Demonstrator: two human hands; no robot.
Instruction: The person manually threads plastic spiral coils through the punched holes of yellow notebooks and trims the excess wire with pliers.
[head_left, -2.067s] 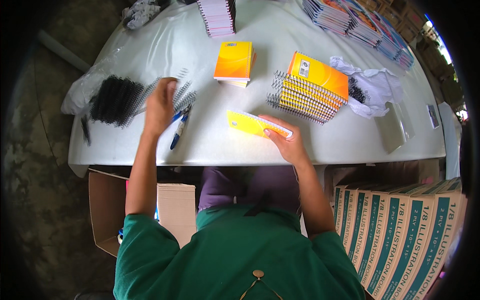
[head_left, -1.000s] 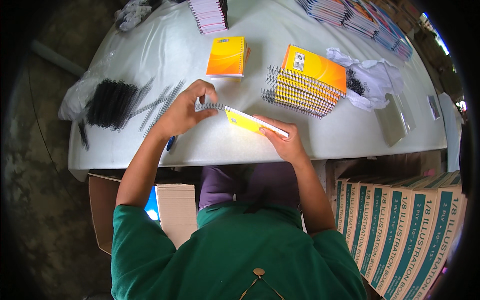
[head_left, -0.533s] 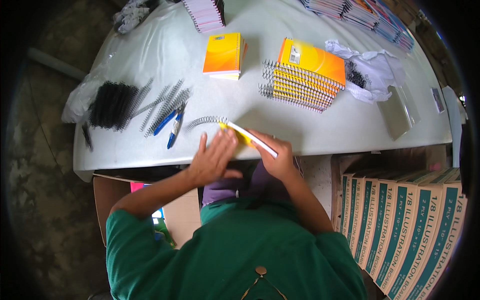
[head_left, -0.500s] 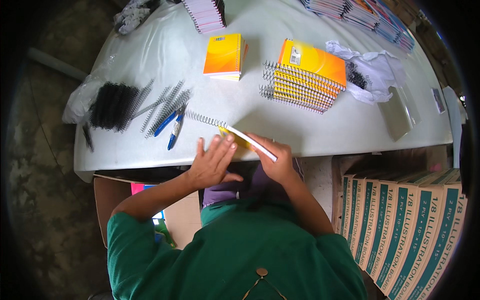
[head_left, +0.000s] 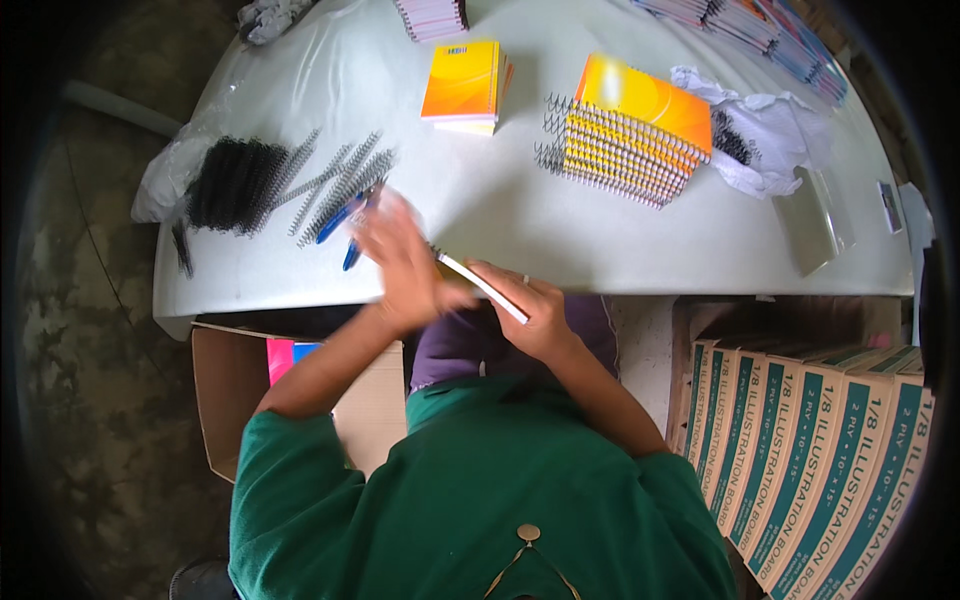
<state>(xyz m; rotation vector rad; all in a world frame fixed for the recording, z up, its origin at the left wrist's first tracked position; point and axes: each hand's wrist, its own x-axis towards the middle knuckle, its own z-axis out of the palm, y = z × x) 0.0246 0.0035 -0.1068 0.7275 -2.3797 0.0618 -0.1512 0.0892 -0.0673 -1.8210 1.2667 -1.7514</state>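
My right hand (head_left: 538, 312) grips a thin notebook (head_left: 484, 287) at the table's near edge, its white page edge tilted up toward me. My left hand (head_left: 398, 262) is beside the notebook's upper left corner, blurred by motion, with fingers stretched out and thumb apart. It covers most of the wire coil at that corner; only a short dark bit shows. Just beyond the left fingers lie blue-handled pliers (head_left: 338, 220) and another blue tool (head_left: 350, 255), partly hidden. Loose spiral coils (head_left: 345, 195) lie beside them, left of a dense black bundle of coils (head_left: 237, 185).
A stack of yellow-orange notebooks (head_left: 640, 140) with protruding coils stands right of centre, a smaller notebook stack (head_left: 462, 85) farther back. Crumpled white paper (head_left: 775, 150) lies at right. Below the table are an open carton (head_left: 222, 400) and several illustration-board boxes (head_left: 800, 450).
My left hand has swung up and left from the notebook, along the coil toward the pliers. The right hand and notebook shifted slightly left. The whole view has shifted a little.
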